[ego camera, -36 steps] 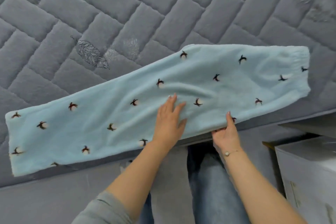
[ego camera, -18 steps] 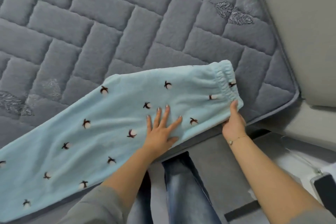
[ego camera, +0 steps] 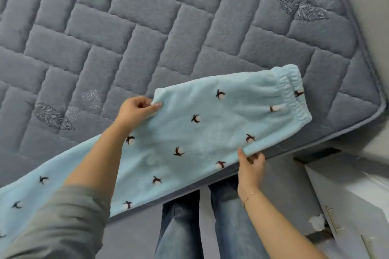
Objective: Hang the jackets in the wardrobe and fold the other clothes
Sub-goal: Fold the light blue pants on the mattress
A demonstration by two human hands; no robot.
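Two hands [ego camera: 136, 109] — pale-blue fleece trousers [ego camera: 202, 130], dark bird motifs, elastic waistband.

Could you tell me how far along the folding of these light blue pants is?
Done: the pants lie flat lengthwise on the mattress, seemingly halved leg on leg. In hand: the left hand pinches the far edge, the right hand the near edge, near the waistband. Left: folding them across; no jackets or wardrobe in view.

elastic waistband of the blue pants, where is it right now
In the head view the waistband lies at right, on the grey mattress near its right corner, beyond the right hand.
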